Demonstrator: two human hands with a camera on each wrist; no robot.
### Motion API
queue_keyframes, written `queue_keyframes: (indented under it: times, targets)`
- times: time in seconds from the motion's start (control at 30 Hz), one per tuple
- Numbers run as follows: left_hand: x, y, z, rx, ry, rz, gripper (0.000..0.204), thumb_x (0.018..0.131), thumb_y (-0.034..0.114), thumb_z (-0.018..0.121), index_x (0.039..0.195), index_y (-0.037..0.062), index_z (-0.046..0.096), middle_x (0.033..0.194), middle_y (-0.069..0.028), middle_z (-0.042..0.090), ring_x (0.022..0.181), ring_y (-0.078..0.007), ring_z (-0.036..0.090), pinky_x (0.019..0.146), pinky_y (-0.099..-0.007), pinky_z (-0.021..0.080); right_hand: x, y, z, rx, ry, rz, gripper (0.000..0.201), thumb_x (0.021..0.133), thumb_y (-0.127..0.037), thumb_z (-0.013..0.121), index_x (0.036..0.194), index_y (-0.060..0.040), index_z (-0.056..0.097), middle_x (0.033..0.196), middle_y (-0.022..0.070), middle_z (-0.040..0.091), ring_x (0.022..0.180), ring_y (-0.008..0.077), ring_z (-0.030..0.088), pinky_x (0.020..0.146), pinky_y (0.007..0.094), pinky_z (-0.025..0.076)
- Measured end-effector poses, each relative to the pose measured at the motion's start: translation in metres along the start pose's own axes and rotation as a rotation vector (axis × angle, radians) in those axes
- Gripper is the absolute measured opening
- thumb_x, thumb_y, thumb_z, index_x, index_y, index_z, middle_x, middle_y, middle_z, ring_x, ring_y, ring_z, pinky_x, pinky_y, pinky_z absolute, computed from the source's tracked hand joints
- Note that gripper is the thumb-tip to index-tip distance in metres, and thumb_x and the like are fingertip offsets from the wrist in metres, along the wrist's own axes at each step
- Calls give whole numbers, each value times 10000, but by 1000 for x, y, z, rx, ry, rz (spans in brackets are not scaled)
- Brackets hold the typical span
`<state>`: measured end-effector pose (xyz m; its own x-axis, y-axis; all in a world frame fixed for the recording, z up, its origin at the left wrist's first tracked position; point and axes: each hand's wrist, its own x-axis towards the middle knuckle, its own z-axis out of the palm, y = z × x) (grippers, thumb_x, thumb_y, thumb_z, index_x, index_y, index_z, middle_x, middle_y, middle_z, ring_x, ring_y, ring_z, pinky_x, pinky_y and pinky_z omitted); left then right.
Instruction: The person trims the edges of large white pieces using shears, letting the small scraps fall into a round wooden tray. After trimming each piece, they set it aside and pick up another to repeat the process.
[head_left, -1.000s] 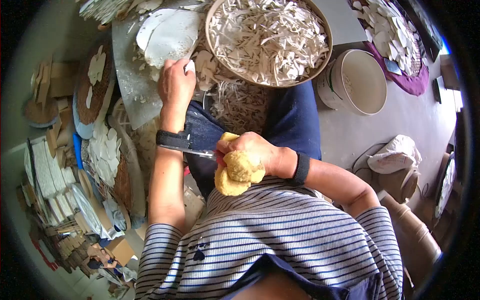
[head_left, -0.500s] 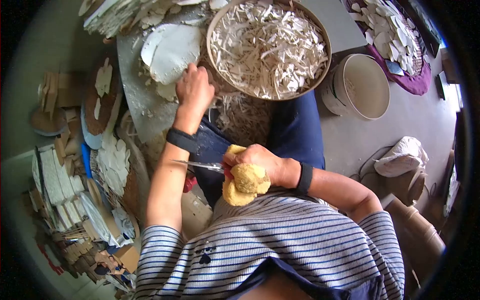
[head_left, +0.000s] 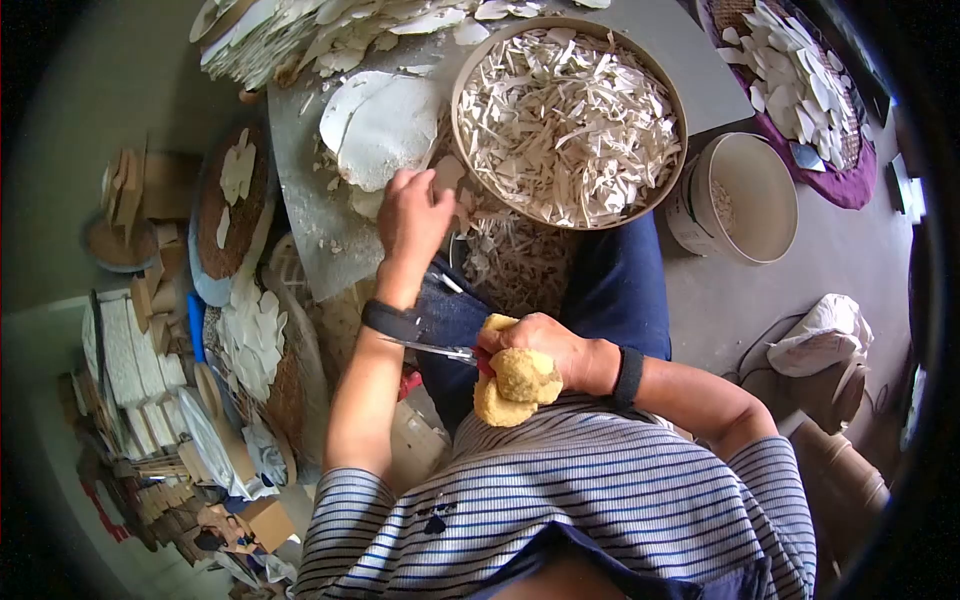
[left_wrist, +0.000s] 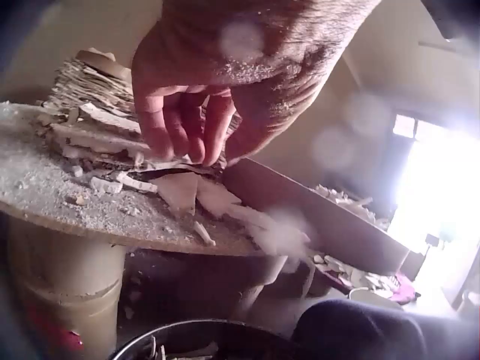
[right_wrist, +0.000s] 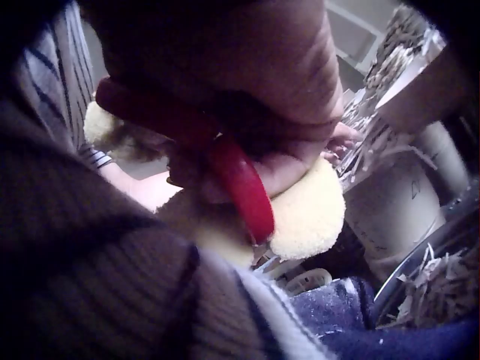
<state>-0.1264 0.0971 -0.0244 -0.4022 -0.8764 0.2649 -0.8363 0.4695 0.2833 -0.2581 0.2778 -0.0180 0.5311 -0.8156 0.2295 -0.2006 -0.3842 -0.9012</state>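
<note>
The left hand (head_left: 412,222) hovers by the near edge of flat white pieces (head_left: 385,130), thumb apart from the fingers. In the left wrist view the hand (left_wrist: 232,75) points its bent fingers down over the pieces (left_wrist: 177,189); nothing is visibly held, though contact is unclear. Near the belly, the right hand (head_left: 560,350) grips scissors with thin metal blades (head_left: 440,350) pointing left. Yellow padding (head_left: 503,402) surrounds the grip. The right wrist view shows the red handle (right_wrist: 244,187) under the hand (right_wrist: 225,60), beside yellow padding (right_wrist: 311,214).
A round tray (head_left: 684,130) full of white strips stands ahead, with a bucket (head_left: 775,200) to its right. Stacked sheets (head_left: 270,45) lie at the back left. More strips lie between the knees, and a small white bit (head_left: 447,283) is over the left leg.
The left hand has moved back from the white pieces toward the body, and the thumb has spread. The right hand still holds the scissors. The head view has shifted, moving the scene right and down.
</note>
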Motion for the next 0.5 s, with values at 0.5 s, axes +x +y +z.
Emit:
queue_keyframes:
  times: [0.5]
  targets:
    - [-3, -32, 4, -1003, 29, -591, 223, 768, 149, 635, 894, -34, 613, 872, -92, 620, 715, -144, 593, 656, -230, 466, 1, -7, -13, -22, -38, 172, 193, 763, -244, 568, 813, -67, 507, 706, 113, 572, 655, 306, 576, 556, 370, 467]
